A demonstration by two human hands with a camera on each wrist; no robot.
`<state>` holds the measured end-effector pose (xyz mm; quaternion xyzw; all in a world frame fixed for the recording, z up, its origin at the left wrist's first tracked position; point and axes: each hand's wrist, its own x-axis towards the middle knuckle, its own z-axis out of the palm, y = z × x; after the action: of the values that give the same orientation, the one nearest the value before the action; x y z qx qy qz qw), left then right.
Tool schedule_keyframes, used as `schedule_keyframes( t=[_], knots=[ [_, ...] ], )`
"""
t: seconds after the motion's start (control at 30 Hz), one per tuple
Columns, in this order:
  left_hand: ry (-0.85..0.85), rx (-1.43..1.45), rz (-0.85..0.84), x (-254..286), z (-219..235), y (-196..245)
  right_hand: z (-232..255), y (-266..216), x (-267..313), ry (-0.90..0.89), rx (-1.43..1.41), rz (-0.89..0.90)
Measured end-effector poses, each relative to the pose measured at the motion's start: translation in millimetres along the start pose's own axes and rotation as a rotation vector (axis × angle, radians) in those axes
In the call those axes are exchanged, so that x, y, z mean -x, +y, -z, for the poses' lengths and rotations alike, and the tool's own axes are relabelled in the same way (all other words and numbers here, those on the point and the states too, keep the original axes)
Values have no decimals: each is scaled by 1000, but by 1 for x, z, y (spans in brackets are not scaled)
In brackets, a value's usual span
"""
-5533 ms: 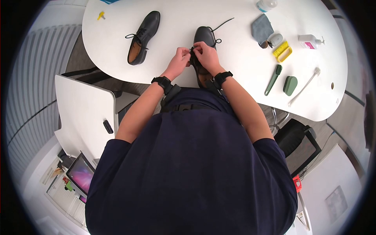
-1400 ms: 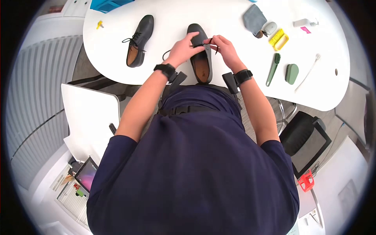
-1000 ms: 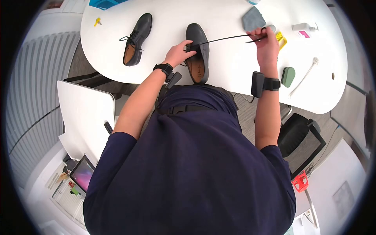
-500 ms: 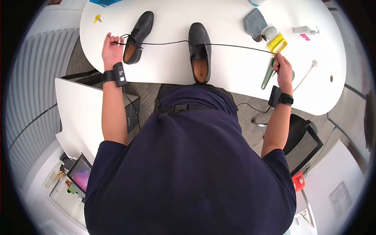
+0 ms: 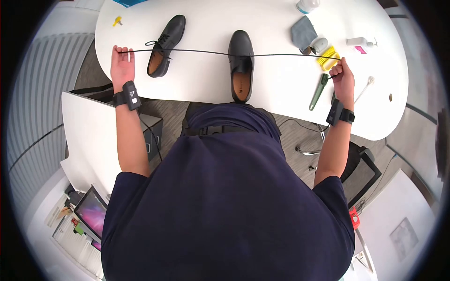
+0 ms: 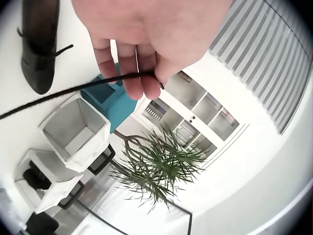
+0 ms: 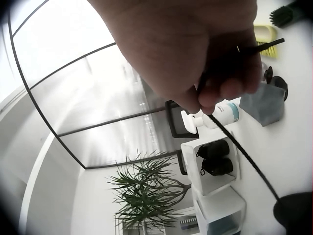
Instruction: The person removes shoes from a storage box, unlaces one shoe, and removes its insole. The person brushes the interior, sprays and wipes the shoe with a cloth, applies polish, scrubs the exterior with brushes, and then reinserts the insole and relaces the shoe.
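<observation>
So the fingers [image 6: 128, 73] are pinching a black lace [image 6: 63, 92], with a dark shoe [image 6: 40, 54] off to one side and a spiky green plant [image 6: 159, 164] below.

Table, white, rounded [image 5: 201, 75], under and between left hand [image 5: 123, 68] and right hand [image 5: 343, 82]. Slatted covering, pale grey [image 5: 51, 93], outward of left hand. Second tabletop, white [image 5: 93, 140], bodyward of left hand. Floor, grey, wood-grained [image 5: 291, 143]; chair, black [image 5: 354, 157], bodyward of right hand. Beyond left hand: leafy plant [image 6: 161, 166], white glazed cabinet [image 6: 195, 115]. Beside right hand: framed panes, brightly lit [image 7: 93, 98].
</observation>
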<state>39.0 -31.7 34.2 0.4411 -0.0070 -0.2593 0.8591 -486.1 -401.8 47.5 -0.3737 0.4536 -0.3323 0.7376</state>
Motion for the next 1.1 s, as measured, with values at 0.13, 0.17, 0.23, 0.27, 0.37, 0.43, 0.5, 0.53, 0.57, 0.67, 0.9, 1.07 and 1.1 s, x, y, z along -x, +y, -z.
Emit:
schedule_keyframes(
  t=[0.13, 0.17, 0.23, 0.27, 0.37, 0.43, 0.5, 0.53, 0.57, 0.67, 0.9, 1.07, 1.1],
  knots=[
    [-26, -35, 71, 10, -2, -18, -21, -10, 9, -101, -51, 99],
    [-28, -47, 84, 13, -4, -23, -28, -12, 13, -102, -49, 98],
    [-36, -48, 97, 21, -10, -30, -51, -21, 29, -276, -97, 161],
    [-53, -49, 110, 25, -13, -33, -59, -27, 39, -276, -95, 161],
    [-96, -48, 124, 31, -15, -38, -82, -33, 58, -435, 27, 380],
    [-101, -98, 134, 35, -24, -45, -95, -31, 60, -386, 113, 529],
    [-136, -162, 171, 42, -30, -60, -87, -10, 42, -387, -148, 349],
    [-149, -194, 186, 46, -34, -69, -81, 4, 33, -398, -196, 284],
    [-161, -226, 199, 50, -39, -78, -81, 14, 29, -410, -244, 218],
    [-281, -306, 240, 64, -57, -95, -100, 34, 39, -279, -184, 163],
    [-398, -361, 210, 62, -86, -87, -79, -17, 60, -150, -193, 467],
    [-358, -204, 162, 49, -93, -81, -74, -40, 70, -144, -237, 541],
    [-354, -205, 159, 47, -95, -77, -75, -42, 73, -179, -294, 583]
  ],
)
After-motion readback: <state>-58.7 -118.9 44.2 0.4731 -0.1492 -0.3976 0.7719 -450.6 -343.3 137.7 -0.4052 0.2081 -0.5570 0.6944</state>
